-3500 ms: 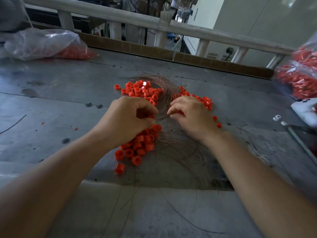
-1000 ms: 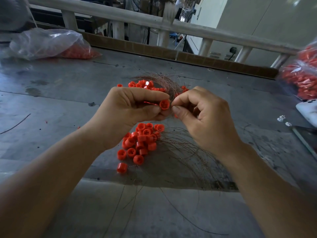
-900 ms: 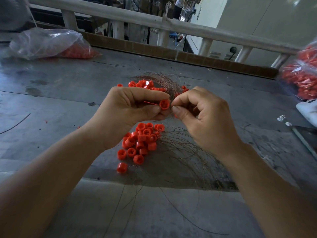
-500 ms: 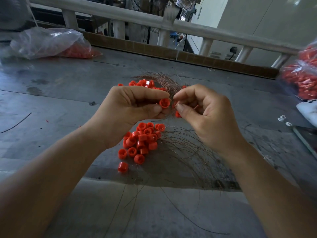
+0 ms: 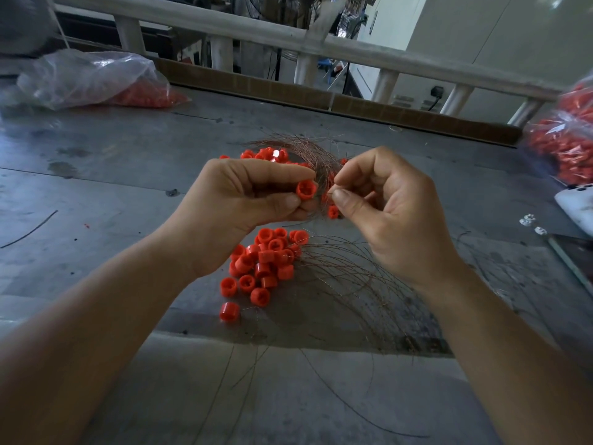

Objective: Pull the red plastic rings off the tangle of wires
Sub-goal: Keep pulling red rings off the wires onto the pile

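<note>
My left hand (image 5: 244, 197) is raised above the grey table (image 5: 112, 162) and pinches one red plastic ring (image 5: 306, 189) between thumb and fingers. Right beside it, my right hand (image 5: 385, 207) pinches a thin copper wire (image 5: 330, 191) between thumb and forefinger. Another red ring (image 5: 333, 212) hangs just under that pinch. A tangle of copper wires (image 5: 308, 152) with more red rings (image 5: 266, 154) lies behind my hands. Below them sits a pile of loose red rings (image 5: 263, 261), with loose wires (image 5: 359, 284) fanned out to its right.
A clear plastic bag (image 5: 86, 78) with red rings lies at the far left. Another bag of red rings (image 5: 564, 146) stands at the right edge, with a white device (image 5: 577, 207) below it. A white railing (image 5: 256, 30) runs along the back.
My hands have risen from the table with a ring and a wire. In the last second my right hand has drawn slightly right, away from the ring in my left hand.
</note>
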### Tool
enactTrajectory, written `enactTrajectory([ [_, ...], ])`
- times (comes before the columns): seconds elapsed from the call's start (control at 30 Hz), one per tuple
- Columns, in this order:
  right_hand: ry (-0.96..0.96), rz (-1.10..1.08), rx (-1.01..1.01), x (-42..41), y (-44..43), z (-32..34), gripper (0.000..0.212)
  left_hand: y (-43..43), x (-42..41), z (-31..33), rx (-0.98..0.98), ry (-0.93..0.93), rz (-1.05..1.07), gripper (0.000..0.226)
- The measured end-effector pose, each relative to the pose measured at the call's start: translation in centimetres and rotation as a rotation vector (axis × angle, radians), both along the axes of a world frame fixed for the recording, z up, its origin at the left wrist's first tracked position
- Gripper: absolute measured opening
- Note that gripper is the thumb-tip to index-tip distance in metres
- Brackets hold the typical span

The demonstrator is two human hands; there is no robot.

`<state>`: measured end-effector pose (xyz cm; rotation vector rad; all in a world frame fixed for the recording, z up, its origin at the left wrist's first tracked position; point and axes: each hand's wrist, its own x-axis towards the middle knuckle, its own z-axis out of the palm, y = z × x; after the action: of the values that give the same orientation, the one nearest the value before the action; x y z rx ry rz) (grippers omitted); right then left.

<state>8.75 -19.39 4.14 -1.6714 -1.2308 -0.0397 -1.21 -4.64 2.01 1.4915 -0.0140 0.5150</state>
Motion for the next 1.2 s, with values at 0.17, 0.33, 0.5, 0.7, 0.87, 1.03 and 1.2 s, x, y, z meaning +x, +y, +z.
enactTrajectory([
  [0.17, 0.015, -0.006, 0.030, 0.01, -0.05, 0.12, 0.025, 0.06, 0.00, 0.01, -0.018, 0.003, 0.001, 0.033],
  [0.33, 0.010, 0.011, -0.002, -0.16, 0.06, -0.09, 0.027, -0.18, -0.09, 0.03, 0.002, 0.006, 0.007, 0.031],
  [0.5, 0.030, 0.010, 0.004, -0.19, 0.05, -0.08, 0.028, -0.28, -0.16, 0.21, 0.017, -0.002, 0.008, 0.033],
  [0.7, 0.031, 0.005, 0.002, -0.20, 0.09, -0.09, 0.028, -0.45, -0.21, 0.33, 0.024, -0.001, 0.010, 0.030],
  [0.87, 0.024, -0.004, 0.005, -0.21, 0.13, -0.05, 0.029, -0.55, -0.23, 0.45, 0.048, 0.010, 0.026, 0.028],
  [1.03, 0.023, -0.001, -0.004, -0.25, 0.08, 0.02, 0.029, -0.64, -0.26, 0.47, 0.028, 0.007, 0.022, 0.026],
  [1.2, 0.024, 0.001, -0.008, -0.28, 0.07, 0.03, 0.029, -0.67, -0.28, 0.50, 0.034, 0.009, 0.027, 0.026],
])
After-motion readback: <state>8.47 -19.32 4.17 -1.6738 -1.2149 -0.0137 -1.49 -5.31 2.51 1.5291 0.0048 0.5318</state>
